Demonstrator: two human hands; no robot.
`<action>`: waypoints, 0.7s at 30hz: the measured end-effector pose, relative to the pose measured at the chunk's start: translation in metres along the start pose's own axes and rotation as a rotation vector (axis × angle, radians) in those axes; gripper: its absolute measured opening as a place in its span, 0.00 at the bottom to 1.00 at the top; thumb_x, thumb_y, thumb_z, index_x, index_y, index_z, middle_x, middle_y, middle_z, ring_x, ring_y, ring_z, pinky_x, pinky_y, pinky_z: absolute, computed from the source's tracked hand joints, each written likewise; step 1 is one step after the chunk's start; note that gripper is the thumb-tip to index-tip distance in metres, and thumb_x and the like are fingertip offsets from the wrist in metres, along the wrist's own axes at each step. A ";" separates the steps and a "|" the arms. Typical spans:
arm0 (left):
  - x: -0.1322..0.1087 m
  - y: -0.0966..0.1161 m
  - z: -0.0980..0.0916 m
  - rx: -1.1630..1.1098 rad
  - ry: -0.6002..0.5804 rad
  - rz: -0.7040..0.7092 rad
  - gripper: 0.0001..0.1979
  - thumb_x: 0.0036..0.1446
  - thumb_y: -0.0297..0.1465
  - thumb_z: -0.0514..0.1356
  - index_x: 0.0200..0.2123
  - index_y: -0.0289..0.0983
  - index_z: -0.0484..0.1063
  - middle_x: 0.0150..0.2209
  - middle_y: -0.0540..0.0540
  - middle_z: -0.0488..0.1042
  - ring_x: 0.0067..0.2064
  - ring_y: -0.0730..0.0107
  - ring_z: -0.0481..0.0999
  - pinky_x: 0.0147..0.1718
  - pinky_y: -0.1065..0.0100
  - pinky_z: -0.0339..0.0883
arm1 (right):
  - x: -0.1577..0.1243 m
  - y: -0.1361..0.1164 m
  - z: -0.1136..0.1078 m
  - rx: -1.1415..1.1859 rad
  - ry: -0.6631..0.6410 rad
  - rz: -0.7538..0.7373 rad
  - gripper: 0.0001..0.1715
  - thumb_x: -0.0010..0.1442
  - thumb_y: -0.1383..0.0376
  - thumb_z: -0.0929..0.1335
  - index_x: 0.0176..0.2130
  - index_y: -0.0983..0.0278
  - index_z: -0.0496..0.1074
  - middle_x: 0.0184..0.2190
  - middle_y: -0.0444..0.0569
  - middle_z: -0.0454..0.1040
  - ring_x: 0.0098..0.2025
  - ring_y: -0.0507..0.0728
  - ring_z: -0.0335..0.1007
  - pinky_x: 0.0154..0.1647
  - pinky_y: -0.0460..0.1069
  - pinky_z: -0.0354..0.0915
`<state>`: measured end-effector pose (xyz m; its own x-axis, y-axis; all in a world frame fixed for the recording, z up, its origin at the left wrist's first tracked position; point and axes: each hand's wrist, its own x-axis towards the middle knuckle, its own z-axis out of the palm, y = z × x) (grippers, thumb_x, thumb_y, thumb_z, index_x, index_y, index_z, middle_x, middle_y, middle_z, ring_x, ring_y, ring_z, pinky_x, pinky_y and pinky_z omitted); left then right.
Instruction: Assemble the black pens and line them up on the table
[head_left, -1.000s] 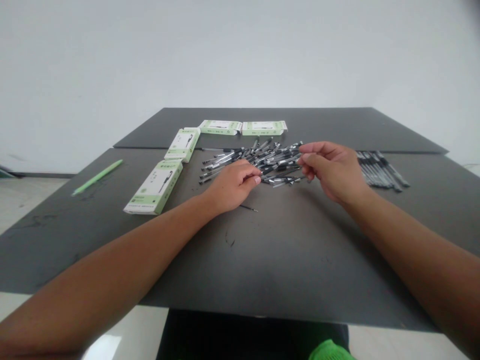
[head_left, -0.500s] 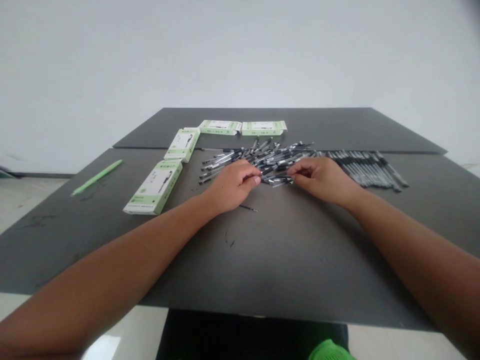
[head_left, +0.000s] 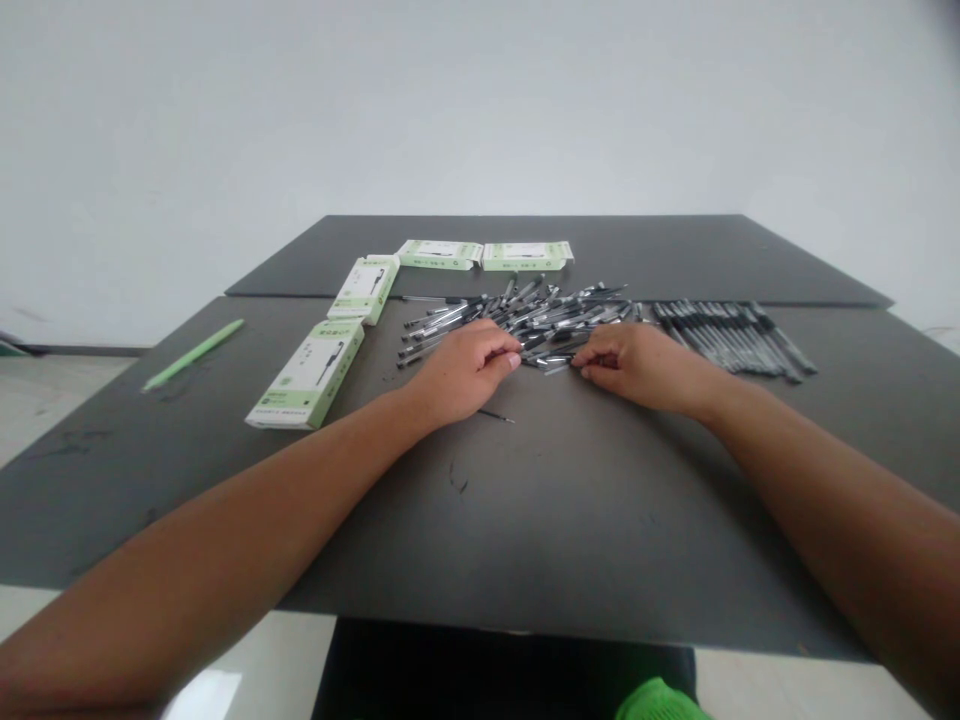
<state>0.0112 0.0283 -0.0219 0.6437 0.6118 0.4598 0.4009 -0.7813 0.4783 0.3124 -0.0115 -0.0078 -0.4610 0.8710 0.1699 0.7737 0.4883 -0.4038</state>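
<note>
A loose pile of black and clear pens (head_left: 555, 310) lies in the middle of the dark table, pointing in many directions. At the pile's near left edge is my left hand (head_left: 469, 372), thumb and forefinger pinched together; what they hold, if anything, is too small to name. My right hand (head_left: 637, 360) rests at the near right edge, with its fingers bent together and fingertips touching the front of the pile. Whether a pen is between them is hidden. Right of that hand, a row of pens (head_left: 727, 340) lies side by side.
Green and white pen boxes (head_left: 311, 375) line the left of the pile, and others (head_left: 527, 257) lie behind it. A light green pen-shaped stick (head_left: 195, 355) is at the far left. One thin dark refill-like piece (head_left: 496, 416) lies near my left hand.
My right hand has turned and lowered slightly, its fingertips moving a little left and down onto the front pens. My left hand is almost unmoved.
</note>
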 end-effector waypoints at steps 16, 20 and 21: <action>0.003 0.013 -0.003 0.059 0.101 -0.043 0.07 0.68 0.32 0.65 0.43 0.37 0.84 0.35 0.47 0.76 0.37 0.67 0.75 0.39 0.63 0.65 | -0.001 -0.008 -0.011 -0.031 -0.156 0.152 0.11 0.64 0.67 0.71 0.42 0.60 0.85 0.39 0.47 0.86 0.38 0.59 0.81 0.41 0.51 0.70; 0.004 0.018 -0.002 0.078 0.149 -0.074 0.07 0.68 0.32 0.65 0.42 0.37 0.84 0.28 0.52 0.74 0.30 0.71 0.70 0.34 0.65 0.61 | -0.001 -0.007 -0.011 -0.049 -0.176 0.137 0.12 0.65 0.66 0.70 0.43 0.60 0.85 0.41 0.49 0.86 0.41 0.61 0.81 0.43 0.52 0.70; 0.003 0.019 -0.001 0.072 0.152 -0.084 0.07 0.68 0.32 0.65 0.41 0.37 0.84 0.26 0.53 0.73 0.29 0.72 0.69 0.33 0.66 0.60 | -0.001 -0.008 -0.012 -0.057 -0.180 0.139 0.11 0.66 0.66 0.70 0.43 0.60 0.85 0.42 0.50 0.86 0.41 0.61 0.81 0.43 0.52 0.69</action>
<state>0.0200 0.0160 -0.0107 0.5022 0.6824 0.5311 0.4980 -0.7304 0.4676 0.3118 -0.0153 0.0057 -0.4143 0.9088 -0.0493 0.8562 0.3709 -0.3597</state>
